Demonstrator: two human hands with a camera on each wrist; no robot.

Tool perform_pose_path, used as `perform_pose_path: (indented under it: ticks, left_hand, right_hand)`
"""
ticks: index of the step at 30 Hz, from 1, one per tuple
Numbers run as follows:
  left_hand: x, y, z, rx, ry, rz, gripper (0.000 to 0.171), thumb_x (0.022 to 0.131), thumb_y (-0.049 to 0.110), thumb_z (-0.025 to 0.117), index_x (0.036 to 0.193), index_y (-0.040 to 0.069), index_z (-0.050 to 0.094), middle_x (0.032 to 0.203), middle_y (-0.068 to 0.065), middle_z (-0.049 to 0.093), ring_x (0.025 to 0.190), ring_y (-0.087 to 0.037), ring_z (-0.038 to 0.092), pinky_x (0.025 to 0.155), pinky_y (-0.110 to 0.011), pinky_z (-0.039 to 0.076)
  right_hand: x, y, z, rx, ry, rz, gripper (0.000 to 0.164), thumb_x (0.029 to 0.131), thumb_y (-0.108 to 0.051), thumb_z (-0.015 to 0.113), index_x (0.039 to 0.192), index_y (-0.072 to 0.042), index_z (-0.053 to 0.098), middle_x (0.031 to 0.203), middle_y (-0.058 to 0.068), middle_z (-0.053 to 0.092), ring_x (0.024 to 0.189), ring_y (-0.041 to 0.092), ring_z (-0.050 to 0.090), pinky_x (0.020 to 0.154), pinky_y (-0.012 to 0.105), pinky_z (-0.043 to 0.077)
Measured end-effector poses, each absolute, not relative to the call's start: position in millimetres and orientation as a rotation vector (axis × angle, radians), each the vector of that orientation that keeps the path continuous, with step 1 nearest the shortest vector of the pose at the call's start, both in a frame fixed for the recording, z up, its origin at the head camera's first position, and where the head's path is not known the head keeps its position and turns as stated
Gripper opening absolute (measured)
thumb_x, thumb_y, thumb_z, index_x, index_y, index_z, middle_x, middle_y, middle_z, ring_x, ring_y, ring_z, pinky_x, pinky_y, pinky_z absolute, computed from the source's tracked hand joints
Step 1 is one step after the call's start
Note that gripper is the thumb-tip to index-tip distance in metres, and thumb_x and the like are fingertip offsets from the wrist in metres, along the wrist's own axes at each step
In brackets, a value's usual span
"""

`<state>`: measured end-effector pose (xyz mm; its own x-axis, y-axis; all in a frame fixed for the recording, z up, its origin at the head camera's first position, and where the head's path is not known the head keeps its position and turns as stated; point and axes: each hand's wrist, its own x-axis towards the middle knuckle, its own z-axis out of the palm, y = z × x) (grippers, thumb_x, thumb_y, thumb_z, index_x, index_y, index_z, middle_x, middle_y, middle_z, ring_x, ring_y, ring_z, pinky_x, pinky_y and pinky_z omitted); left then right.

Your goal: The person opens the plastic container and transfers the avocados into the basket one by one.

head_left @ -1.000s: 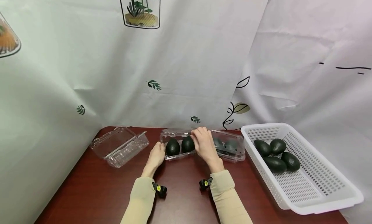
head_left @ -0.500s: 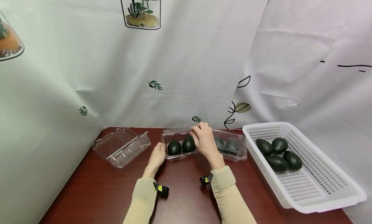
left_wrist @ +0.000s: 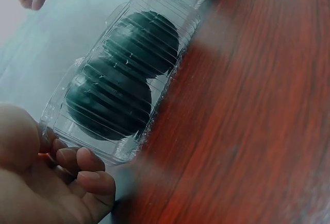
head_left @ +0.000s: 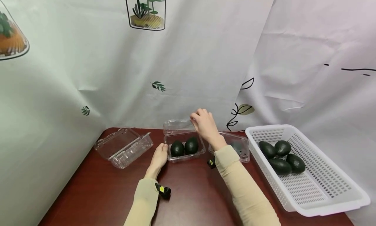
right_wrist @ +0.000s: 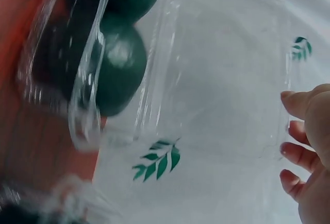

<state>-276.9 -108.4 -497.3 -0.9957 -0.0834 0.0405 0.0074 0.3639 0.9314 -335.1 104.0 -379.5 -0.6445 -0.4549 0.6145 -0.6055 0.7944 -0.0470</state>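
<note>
A clear plastic clamshell box (head_left: 183, 158) stands near the back of the table with two dark green avocados (head_left: 177, 148) side by side in its base. My left hand (head_left: 159, 156) grips the box's left end, its fingers curled at the corner in the left wrist view. The box's lid (head_left: 177, 126) stands raised behind the base. My right hand (head_left: 204, 125) pinches the lid's far edge, with bent fingertips at that edge (right_wrist: 286, 105) in the right wrist view. Its palm and part of the lid are hidden in the head view.
An open clamshell (head_left: 130, 151) lies at the back left. Another clamshell (head_left: 242, 144), lid down over avocados, sits at the right, partly behind my right arm. Beyond it, a white perforated basket (head_left: 318, 204) holds several avocados (head_left: 280, 166). A curtain hangs behind the table.
My right hand has moved up and back from the box's right end, and the lid has risen with it. Both avocados now show fully. My left hand keeps its hold.
</note>
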Motion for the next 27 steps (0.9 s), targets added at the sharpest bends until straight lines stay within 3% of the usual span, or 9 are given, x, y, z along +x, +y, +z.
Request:
perform_pose_path:
  ticks: [10,20,27]
  left_hand:
    - [-276.8,-109.7,-496.1,0.149,-2.441,-1.793,0.029,0.107,0.019,0.039,0.085,0.002,0.047,0.075,-0.008,0.04,0.071,-0.023,0.04,0.067,-0.035,0.032]
    - [-278.5,-103.3,-498.9,0.155,-2.431,-1.777,0.03,0.106,0.02,0.041,0.081,0.003,0.046,0.071,-0.005,0.037,0.067,-0.021,0.038,0.064,-0.034,0.032]
    - [-276.0,-104.1,-497.5,0.187,-2.42,-1.811,0.03,0.106,0.019,0.041,0.081,0.003,0.047,0.071,-0.005,0.037,0.069,-0.021,0.038,0.066,-0.034,0.032]
  right_hand:
    - [-367.3,86.7,-372.5,0.762,-2.397,0.194,0.012,0.099,-0.017,0.059,0.107,-0.014,0.067,0.098,0.006,0.055,0.089,0.026,0.047,0.072,0.041,0.035]
    - [-392.2,75.9,-379.4,0.635,-2.422,0.065,0.012,0.099,-0.018,0.057,0.108,-0.015,0.064,0.107,0.007,0.056,0.099,0.028,0.048,0.076,0.042,0.037]
    - [-399.6,74.1,-383.2,0.599,-2.515,-0.002,0.019,0.099,-0.019,0.057,0.117,-0.015,0.064,0.114,0.008,0.056,0.106,0.028,0.047,0.08,0.043,0.037]
